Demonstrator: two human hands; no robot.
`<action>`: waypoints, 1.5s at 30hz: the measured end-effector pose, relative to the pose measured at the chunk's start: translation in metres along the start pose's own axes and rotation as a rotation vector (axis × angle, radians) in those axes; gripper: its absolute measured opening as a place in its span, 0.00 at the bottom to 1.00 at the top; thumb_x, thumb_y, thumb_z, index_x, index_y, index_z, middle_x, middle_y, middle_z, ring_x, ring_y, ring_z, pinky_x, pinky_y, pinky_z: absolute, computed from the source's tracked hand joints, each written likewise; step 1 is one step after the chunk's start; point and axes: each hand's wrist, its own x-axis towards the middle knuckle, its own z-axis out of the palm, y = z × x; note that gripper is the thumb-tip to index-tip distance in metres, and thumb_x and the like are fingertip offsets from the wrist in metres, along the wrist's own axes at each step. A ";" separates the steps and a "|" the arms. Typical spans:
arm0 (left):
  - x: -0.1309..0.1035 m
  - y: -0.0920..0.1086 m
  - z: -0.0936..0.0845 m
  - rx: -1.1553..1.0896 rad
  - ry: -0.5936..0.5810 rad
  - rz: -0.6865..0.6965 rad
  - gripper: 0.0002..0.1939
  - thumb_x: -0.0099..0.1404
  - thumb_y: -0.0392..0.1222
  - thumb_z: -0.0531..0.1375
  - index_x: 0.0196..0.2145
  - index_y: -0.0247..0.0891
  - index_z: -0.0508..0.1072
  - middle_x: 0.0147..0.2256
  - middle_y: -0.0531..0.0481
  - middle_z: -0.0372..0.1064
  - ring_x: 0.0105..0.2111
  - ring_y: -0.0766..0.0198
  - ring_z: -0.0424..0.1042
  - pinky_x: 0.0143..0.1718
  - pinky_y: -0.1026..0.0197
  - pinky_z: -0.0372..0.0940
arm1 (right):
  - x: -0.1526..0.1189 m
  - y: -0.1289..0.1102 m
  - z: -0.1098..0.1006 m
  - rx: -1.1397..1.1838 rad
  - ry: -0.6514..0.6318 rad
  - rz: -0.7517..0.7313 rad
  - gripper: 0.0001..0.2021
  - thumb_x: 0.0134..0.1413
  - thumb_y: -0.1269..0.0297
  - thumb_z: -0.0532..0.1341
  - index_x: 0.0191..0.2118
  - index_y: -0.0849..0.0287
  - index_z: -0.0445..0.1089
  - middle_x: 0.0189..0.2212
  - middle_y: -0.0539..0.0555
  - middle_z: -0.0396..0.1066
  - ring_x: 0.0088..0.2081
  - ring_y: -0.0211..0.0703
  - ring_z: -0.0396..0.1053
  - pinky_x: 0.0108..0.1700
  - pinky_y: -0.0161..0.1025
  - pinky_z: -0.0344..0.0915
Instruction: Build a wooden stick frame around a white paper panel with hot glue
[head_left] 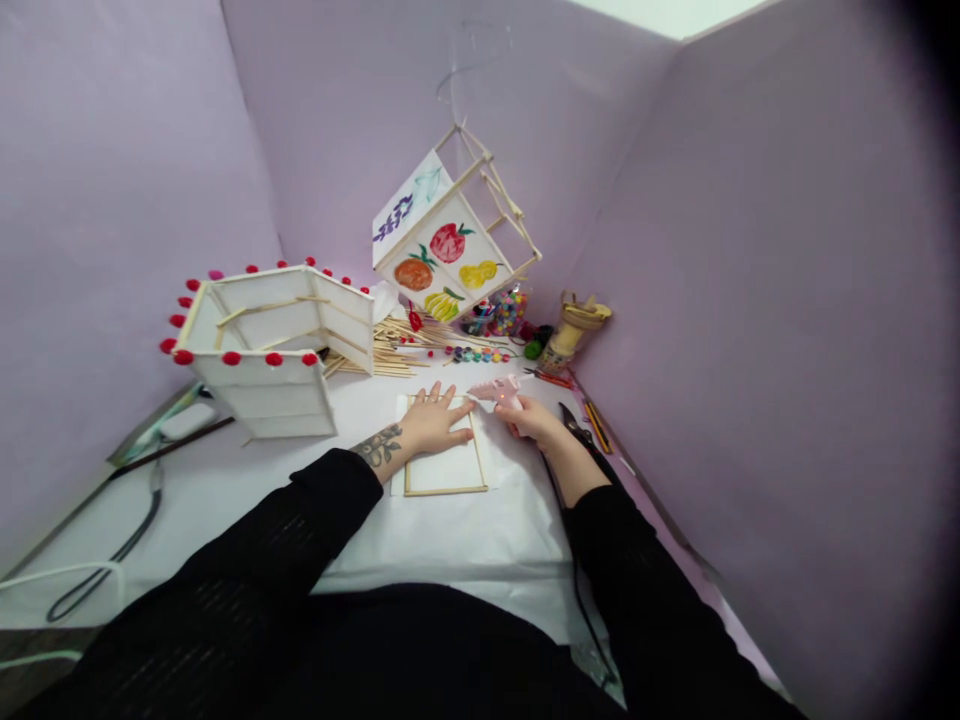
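My left hand [437, 422] lies flat with fingers spread over a rectangular wooden stick frame [448, 491] that rests on a sheet of white paper [442, 473]. My right hand [531, 420] grips a pink hot glue gun [498, 390]. Its nozzle points left, close to the frame's upper right corner and my left fingertips. Whether the nozzle touches the wood I cannot tell. Part of the frame's top and left side is hidden under my left hand. A dark cord runs from below my right hand toward the table's front edge.
On the left stands a white panelled frame [274, 390] edged with red pompoms. A fruit-painted stick lantern [454, 250] hangs at the back above loose wooden sticks [390, 345]. Dark scissors [574, 425], pliers [551, 378] and a bamboo holder [574, 330] are on the right.
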 end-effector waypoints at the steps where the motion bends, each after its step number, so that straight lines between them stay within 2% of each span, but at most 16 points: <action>1: -0.001 0.000 -0.001 -0.007 0.002 0.003 0.37 0.63 0.68 0.47 0.66 0.56 0.49 0.69 0.46 0.37 0.67 0.40 0.34 0.62 0.36 0.37 | 0.001 0.000 0.000 -0.010 -0.005 0.008 0.18 0.46 0.47 0.64 0.31 0.60 0.71 0.12 0.48 0.60 0.15 0.36 0.55 0.18 0.35 0.47; 6: -0.002 0.001 -0.001 -0.023 0.007 0.020 0.34 0.63 0.67 0.49 0.64 0.57 0.54 0.68 0.46 0.39 0.67 0.38 0.35 0.62 0.35 0.37 | 0.001 0.001 0.001 -0.043 0.000 0.022 0.17 0.47 0.48 0.64 0.29 0.58 0.69 0.13 0.48 0.60 0.15 0.36 0.55 0.18 0.35 0.47; 19: -0.001 0.001 -0.001 -0.027 -0.013 0.016 0.34 0.63 0.67 0.48 0.64 0.58 0.53 0.69 0.47 0.38 0.67 0.37 0.34 0.62 0.35 0.36 | 0.000 -0.002 0.003 -0.045 -0.004 0.030 0.17 0.49 0.50 0.63 0.22 0.57 0.64 0.11 0.48 0.58 0.14 0.35 0.54 0.18 0.35 0.47; 34: 0.001 -0.001 0.002 -0.041 -0.013 0.017 0.34 0.63 0.66 0.49 0.64 0.58 0.53 0.69 0.47 0.37 0.67 0.37 0.33 0.62 0.35 0.35 | 0.007 0.007 0.001 -0.056 0.007 0.066 0.15 0.50 0.51 0.62 0.26 0.58 0.64 0.13 0.47 0.60 0.15 0.35 0.55 0.19 0.35 0.49; 45: 0.001 -0.002 0.004 -0.059 0.011 0.034 0.34 0.64 0.65 0.50 0.64 0.55 0.54 0.68 0.44 0.38 0.66 0.35 0.34 0.61 0.34 0.35 | 0.003 0.002 0.001 -0.058 0.030 0.100 0.15 0.51 0.54 0.61 0.24 0.59 0.62 0.13 0.48 0.59 0.16 0.34 0.56 0.19 0.34 0.49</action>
